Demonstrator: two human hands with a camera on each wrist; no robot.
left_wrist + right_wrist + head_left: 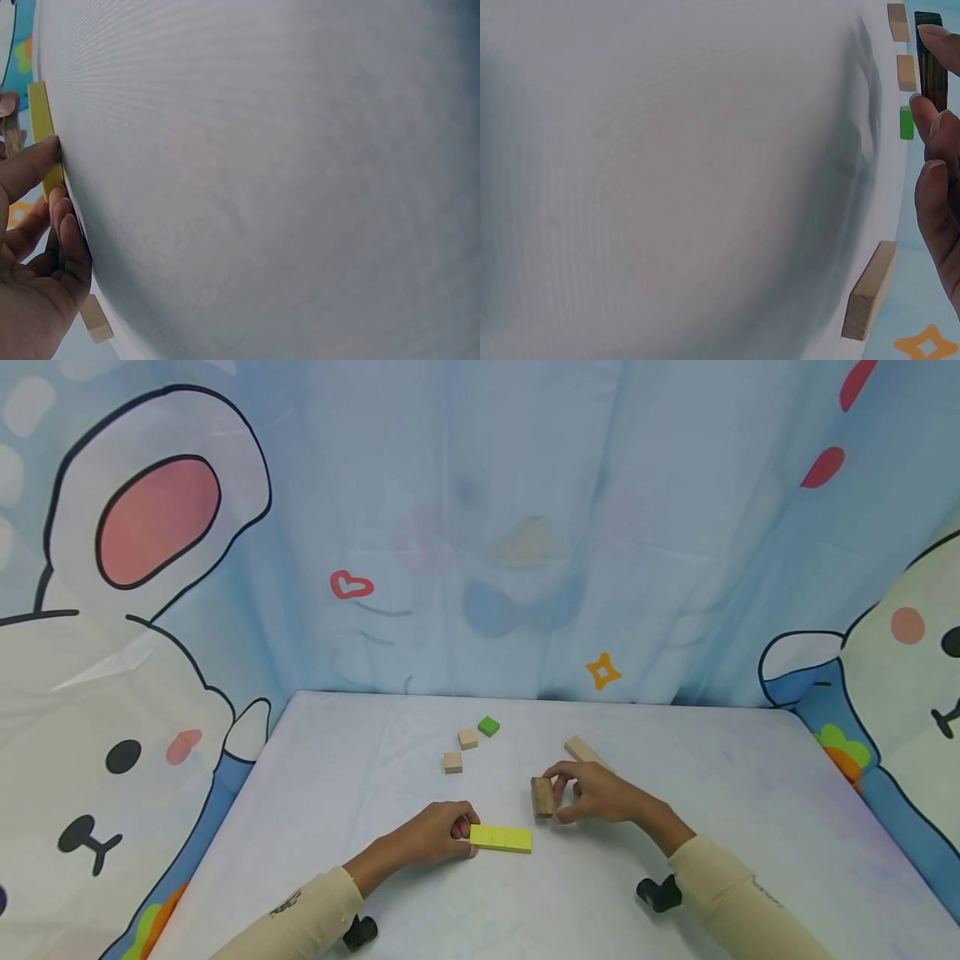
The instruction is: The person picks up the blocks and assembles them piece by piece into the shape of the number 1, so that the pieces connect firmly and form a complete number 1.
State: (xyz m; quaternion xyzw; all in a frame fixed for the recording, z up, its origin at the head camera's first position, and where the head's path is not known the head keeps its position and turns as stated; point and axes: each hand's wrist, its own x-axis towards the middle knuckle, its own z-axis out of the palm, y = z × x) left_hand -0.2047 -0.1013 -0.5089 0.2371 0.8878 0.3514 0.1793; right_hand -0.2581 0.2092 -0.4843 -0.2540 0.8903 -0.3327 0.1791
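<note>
My left hand pinches the near end of a flat yellow block between thumb and fingers. In the left wrist view the thumb lies against one side of the yellow block. My right hand holds a short dark brown wooden block between thumb and fingers, to the right of and beyond the yellow one. The right wrist view shows the brown block gripped at its sides and apart from the table surface. Part of a long pale wooden block shows behind the right hand.
Two small pale wooden cubes and a small green block lie farther back on the white table. A printed curtain hangs behind the table's far edge. Black wrist-worn devices stick out beside both sleeves.
</note>
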